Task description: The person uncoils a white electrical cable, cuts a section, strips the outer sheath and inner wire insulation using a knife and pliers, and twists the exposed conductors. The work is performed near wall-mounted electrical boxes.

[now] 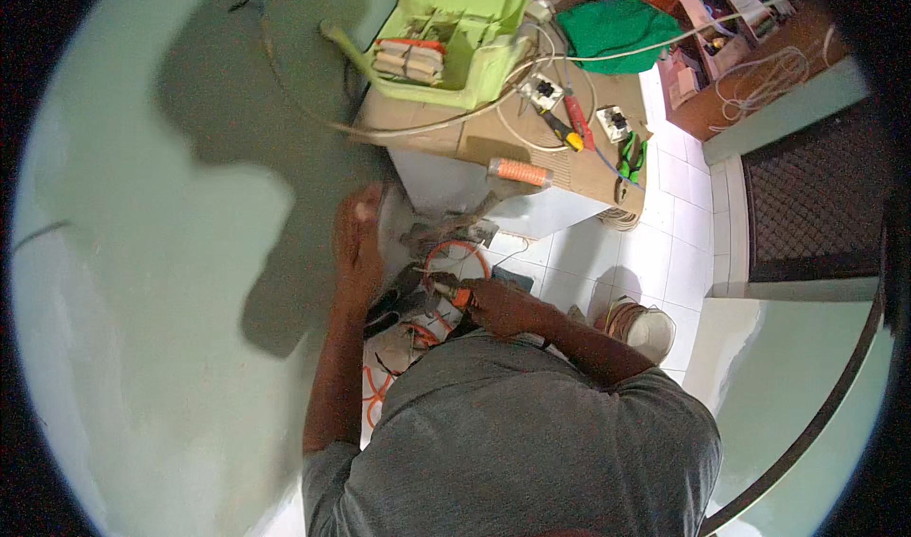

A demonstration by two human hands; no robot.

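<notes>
Orange-and-black hand tool (461, 297) is gripped in the right hand (508, 307), whose fingers are curled around it, to the right of and below the left hand (358, 233). The left hand is raised beside the pale green painted wall (190, 281); whether anything is held in it cannot be told. Well beyond both hands, a lime-green plastic toolbox (489, 82) is seen with its lid raised; in one of its compartments, a stack of pale flat pieces with a red-orange strip (410, 60) is contained. The toolbox is carried by a tabletop (427, 140) covered in brown cardboard, ahead of the right hand. On its right part, two white square fittings with black centres (543, 90), a yellow-and-black handled tool (562, 131), a red-handled tool (578, 120) and green-and-black pliers (631, 157) are laid out, and an orange ribbed cylinder (520, 172) is placed at the near edge. A bunched green cloth (622, 36) is seen farther off. Around the right hand, white floor tiles (669, 271) are shown; loops of thin orange cable (373, 395) are spread below the left hand, and a round pale-topped container (652, 335) is stood right of the right hand, short of a dark mesh panel (811, 200).
</notes>
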